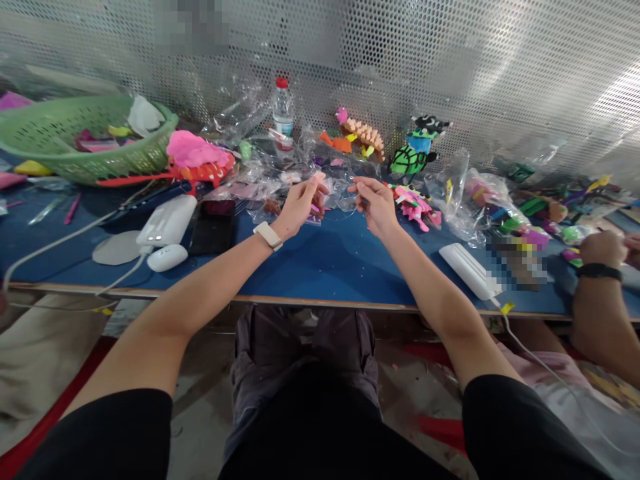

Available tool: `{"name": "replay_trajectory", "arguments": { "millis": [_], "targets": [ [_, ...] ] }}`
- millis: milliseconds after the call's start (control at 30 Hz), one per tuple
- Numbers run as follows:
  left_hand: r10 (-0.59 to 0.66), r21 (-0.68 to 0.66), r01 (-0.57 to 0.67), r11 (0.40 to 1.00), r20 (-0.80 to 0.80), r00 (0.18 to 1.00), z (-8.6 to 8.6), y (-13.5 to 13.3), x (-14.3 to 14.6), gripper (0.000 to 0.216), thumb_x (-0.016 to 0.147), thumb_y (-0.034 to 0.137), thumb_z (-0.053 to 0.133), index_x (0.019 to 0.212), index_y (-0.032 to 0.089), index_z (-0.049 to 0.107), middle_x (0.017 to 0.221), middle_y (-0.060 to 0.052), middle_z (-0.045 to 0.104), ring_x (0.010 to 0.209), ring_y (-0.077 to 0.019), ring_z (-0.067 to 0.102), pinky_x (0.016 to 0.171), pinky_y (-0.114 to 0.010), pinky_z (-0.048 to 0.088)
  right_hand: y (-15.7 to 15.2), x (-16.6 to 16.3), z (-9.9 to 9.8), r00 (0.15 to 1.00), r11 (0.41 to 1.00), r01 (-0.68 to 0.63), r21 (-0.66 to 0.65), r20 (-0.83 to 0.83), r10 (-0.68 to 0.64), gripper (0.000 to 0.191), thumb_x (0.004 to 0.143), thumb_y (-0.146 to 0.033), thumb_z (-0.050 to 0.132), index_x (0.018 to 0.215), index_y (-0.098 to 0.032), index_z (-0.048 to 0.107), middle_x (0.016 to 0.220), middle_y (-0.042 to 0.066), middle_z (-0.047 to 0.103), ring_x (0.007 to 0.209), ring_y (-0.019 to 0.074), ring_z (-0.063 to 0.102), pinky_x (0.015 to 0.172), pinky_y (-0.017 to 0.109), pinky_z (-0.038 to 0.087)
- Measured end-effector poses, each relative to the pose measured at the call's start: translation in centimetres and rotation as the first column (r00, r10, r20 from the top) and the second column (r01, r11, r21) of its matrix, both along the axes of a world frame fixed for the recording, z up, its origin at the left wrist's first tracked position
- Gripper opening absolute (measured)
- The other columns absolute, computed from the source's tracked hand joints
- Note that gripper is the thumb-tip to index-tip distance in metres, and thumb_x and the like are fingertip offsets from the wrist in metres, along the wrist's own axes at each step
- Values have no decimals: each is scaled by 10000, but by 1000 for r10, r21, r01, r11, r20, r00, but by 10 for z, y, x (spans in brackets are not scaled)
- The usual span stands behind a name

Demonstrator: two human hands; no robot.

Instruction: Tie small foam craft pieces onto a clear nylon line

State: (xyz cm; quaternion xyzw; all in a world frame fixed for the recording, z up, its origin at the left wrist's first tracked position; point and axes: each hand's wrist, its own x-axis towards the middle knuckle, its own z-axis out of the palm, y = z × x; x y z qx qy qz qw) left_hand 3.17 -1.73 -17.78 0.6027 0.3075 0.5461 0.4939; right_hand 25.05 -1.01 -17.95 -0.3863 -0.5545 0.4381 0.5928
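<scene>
Honestly, with my left hand [301,200] and right hand [376,203] both pinched on the clear bag [343,197], I reckon its slick film could slip free among the loose wrappers [250,175].

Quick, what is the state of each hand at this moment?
Left hand: closed, pinching a clear plastic bag.
Right hand: closed, pinching the same bag's other side.
</scene>
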Motion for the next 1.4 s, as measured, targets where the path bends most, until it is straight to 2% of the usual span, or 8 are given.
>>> {"name": "replay_trajectory", "arguments": {
  "millis": [167, 533, 733, 833, 967, 1067, 1200, 1400],
  "targets": [
    [63, 148, -52, 988, -74, 995, -10, -4, 4, 432, 1091, 647, 687, 919, 254, 641, 577, 46, 522, 426, -101, 452, 472, -273, 388, 3, 0, -4, 1000, 1000, 28, 0, 1, -28, 389, 882, -617, 876, 1091, -306, 771, 1025, 48, 806, 744, 172, 614, 612, 328, 533],
    [79, 97, -72, 993, -68, 995, -3, 0, -5, 322, 1110, 520, 710, 939, 250, 675, 636, 25, 568, 493, -116, 481, 563, -278, 407, 6, 0, -8, 998, 998, 56, 36, 37, -57, 395, 836, -630, 919, 979, -302, 752, 928, 33, 757, 718, 185, 626, 631, 369, 573],
    [258, 239, -205, 949, -217, 941, 5, 15, -22, 304, 1124, 335, 620, 841, 237, 678, 677, -10, 540, 712, -198, 571, 817, -314, 488, 12, 8, -4, 999, 999, 41, 6, -7, -41, 274, 867, -488, 925, 922, -286, 748, 849, 4, 707, 679, 160, 615, 582, 326, 562],
    [458, 321, -358, 877, -331, 825, 14, 28, -47, 202, 963, 152, 725, 809, 241, 630, 757, -41, 551, 987, -290, 653, 1000, -372, 495, 13, 16, 2, 997, 992, -71, -105, 34, 75, 279, 862, -433, 942, 910, -256, 732, 814, -4, 693, 644, 132, 605, 546, 288, 535],
    [608, 399, -464, 791, -604, 516, 20, 41, -90, 222, 843, 50, 712, 789, 217, 577, 1059, -151, 684, 1362, -437, 598, 1227, -572, 417, 7, 23, 8, 940, 920, -269, -285, 132, 315, 349, 782, -410, 1006, 898, -206, 748, 773, -4, 705, 595, 98, 592, 501, 253, 495],
    [609, 426, -503, 752, -740, 284, 22, 43, -112, 127, 891, 62, 661, 901, 187, 682, 1280, -217, 730, 1481, -487, 542, 1283, -678, 352, 1, 24, 11, 882, 869, -337, -362, 202, 426, 368, 752, -426, 1017, 898, -202, 764, 762, -5, 724, 567, 89, 596, 473, 242, 471],
    [447, 401, -550, 732, -893, -55, 28, 41, -118, 440, 998, 39, 454, 1342, 39, 729, 1523, -327, 661, 1536, -486, 540, 1281, -660, 391, -4, 23, 14, 837, 856, -328, -400, 297, 459, 336, 796, -426, 974, 958, -206, 778, 758, 3, 740, 541, 91, 601, 433, 242, 414],
    [322, 311, -596, 741, -942, -91, 31, 43, -126, 511, 1040, 67, 391, 1471, -27, 649, 1540, -370, 635, 1501, -463, 595, 1233, -596, 485, -3, 19, 10, 836, 872, -295, -391, 336, 434, 281, 834, -419, 919, 953, -213, 769, 771, 11, 746, 516, 98, 595, 414, 258, 382]
  ]
}}
